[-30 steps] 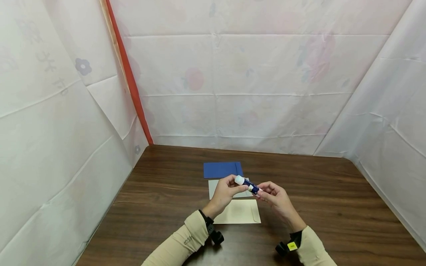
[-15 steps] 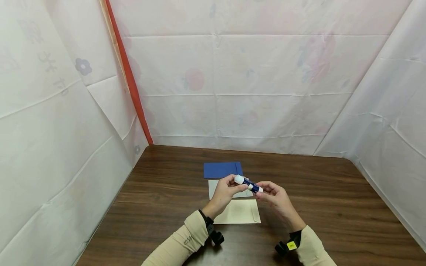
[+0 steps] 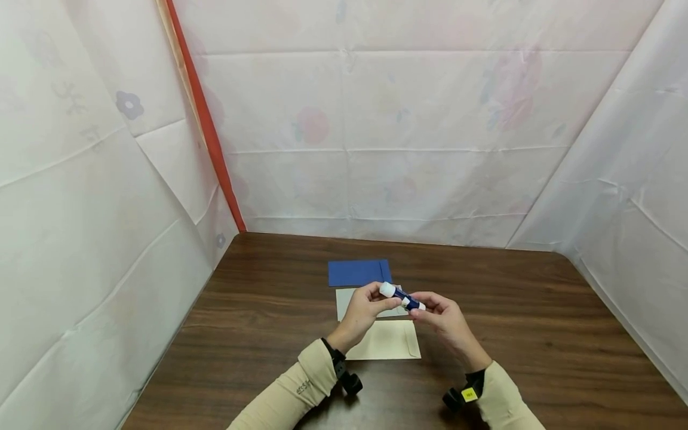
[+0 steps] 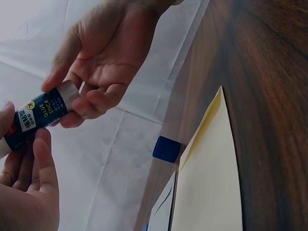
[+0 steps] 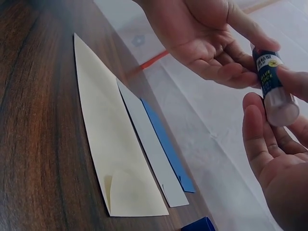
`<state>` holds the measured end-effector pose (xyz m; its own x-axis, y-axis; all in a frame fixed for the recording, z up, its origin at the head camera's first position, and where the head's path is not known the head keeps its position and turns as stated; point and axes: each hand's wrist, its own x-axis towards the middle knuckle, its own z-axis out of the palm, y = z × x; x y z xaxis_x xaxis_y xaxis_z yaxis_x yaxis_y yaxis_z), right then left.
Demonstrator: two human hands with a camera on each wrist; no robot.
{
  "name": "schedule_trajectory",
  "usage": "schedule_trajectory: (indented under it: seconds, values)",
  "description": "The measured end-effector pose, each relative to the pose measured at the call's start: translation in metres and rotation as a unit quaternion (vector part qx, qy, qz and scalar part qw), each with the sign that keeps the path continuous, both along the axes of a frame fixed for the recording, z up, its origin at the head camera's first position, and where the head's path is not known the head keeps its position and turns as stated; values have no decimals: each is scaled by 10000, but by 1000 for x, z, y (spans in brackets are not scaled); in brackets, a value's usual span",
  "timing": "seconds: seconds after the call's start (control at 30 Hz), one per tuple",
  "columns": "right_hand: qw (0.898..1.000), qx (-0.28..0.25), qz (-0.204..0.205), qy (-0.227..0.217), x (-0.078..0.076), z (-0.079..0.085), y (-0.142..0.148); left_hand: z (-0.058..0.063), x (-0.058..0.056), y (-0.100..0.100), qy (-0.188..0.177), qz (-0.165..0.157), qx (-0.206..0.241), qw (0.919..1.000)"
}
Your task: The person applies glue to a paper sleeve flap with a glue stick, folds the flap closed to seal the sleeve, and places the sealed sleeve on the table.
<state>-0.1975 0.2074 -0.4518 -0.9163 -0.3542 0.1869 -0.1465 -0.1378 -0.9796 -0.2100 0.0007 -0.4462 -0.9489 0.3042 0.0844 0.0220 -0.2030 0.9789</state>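
Observation:
A dark blue glue stick [image 3: 401, 297] with pale ends is held tilted above the table between both hands. My left hand [image 3: 361, 313] pinches it near the upper left end, thumb along the barrel. My right hand [image 3: 450, 325] pinches it close to the lower right end with thumb and fingers. Its "GLUE STICK" label [image 4: 45, 108] shows in the left wrist view. Below lie a cream envelope [image 3: 384, 340], a light grey envelope [image 3: 344, 303] partly covered by the left hand, and a blue envelope [image 3: 355, 273].
A small blue cap [image 4: 166, 149] stands on the table beside the envelopes; the right hand hides it in the head view. The dark wooden table [image 3: 258, 334] is bordered by white printed sheets [image 3: 376, 131] at the back and sides.
My right fingertips have shifted on the glue stick's lower end, so more of that end shows. The left hand keeps its grip, and the envelopes stay where they were.

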Motion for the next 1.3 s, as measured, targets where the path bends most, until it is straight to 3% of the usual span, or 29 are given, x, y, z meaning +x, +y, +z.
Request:
schedule_trajectory:
  seconds: [0.17, 0.43, 0.9, 1.3]
  values:
    - [9999, 102, -44, 68, -1, 0, -1, 0, 0, 3, -18, 1, -77, 10000]
    - [9997, -169, 130, 125, -1, -2, -1, 2, 1, 7, -111, -158, -105, 9998]
    - [9989, -329, 182, 270, -2, 1, 0, 3, -5, 9, -176, -299, -41, 9994]
    - [9977, -632, 0, 253, -3, 1, 3, -1, -13, 6, -227, -216, -491, 9983]
